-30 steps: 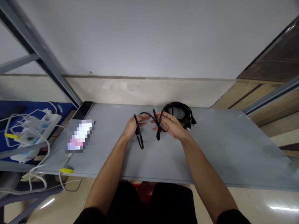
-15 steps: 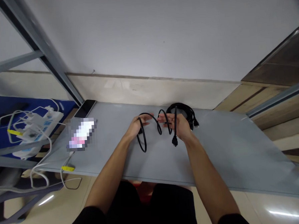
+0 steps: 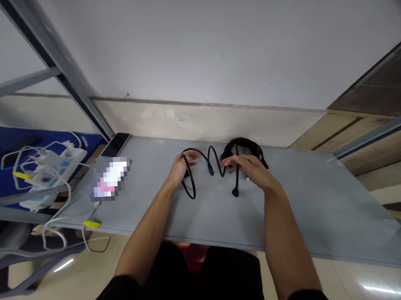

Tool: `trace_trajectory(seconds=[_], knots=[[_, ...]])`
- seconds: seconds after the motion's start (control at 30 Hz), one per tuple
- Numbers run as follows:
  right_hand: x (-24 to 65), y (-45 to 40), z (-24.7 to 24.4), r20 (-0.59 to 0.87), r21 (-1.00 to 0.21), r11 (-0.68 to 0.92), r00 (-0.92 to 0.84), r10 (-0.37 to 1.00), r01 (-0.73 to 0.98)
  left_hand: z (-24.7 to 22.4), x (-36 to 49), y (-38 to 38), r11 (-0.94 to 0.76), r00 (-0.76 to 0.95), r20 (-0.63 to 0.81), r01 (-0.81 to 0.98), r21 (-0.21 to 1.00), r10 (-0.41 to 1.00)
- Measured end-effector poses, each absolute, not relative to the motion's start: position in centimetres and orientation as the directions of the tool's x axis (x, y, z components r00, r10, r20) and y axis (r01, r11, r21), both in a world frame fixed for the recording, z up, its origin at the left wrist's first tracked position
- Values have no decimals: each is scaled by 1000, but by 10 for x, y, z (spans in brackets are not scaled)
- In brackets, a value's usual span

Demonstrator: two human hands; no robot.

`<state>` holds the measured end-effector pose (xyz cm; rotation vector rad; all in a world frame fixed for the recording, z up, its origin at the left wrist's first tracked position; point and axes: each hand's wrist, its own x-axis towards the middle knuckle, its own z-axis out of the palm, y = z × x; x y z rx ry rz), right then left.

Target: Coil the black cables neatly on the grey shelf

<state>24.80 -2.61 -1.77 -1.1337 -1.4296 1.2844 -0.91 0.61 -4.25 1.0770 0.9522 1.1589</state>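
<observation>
A black cable (image 3: 212, 151) stretches between my hands in loose, springy coils above the grey tabletop (image 3: 204, 212). My left hand (image 3: 181, 166) holds its left end, with one loop hanging down below the wrist and the fingers pointing right. At the other end, my right hand (image 3: 250, 166) has thumb and fingers around the cable, back of the hand upward. The cable's black plug (image 3: 235, 192) dangles below those fingers. Behind the right hand lies a bundle of coiled black cable (image 3: 245, 143), partly covered by it.
A lit, pixelated phone (image 3: 110, 178) lies at left on a white charging cord (image 3: 95, 207). Beyond it is a dark phone (image 3: 115, 144). White power strips (image 3: 58, 168) with tangled cords sit on a blue surface. Grey metal posts (image 3: 73, 94) stand at the side; a wall runs behind.
My right hand has turned from palm up to back up and moved slightly right, its thumb now over the cable. The plug end has shifted a little. My left hand is nearly still.
</observation>
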Motion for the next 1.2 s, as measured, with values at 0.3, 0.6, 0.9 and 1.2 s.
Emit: trace_trajectory(seconds=[0.3, 0.6, 0.9, 1.2], knots=[[215, -12, -36, 30, -998, 20, 190, 981, 56, -49, -2, 6, 86, 160, -62, -149, 985, 985], [203, -19, -30, -125, -963, -160, -168, 978, -215, -53, 0, 5, 73, 262, -43, -106, 992, 964], [207, -24, -23, -63, -925, -157, -268, 961, -346, -52, 3, 2, 56, 314, -28, -81, 995, 949], [206, -18, -35, -76, -996, -72, 90, 993, -45, -47, 5, -4, 88, 335, -43, -120, 989, 941]])
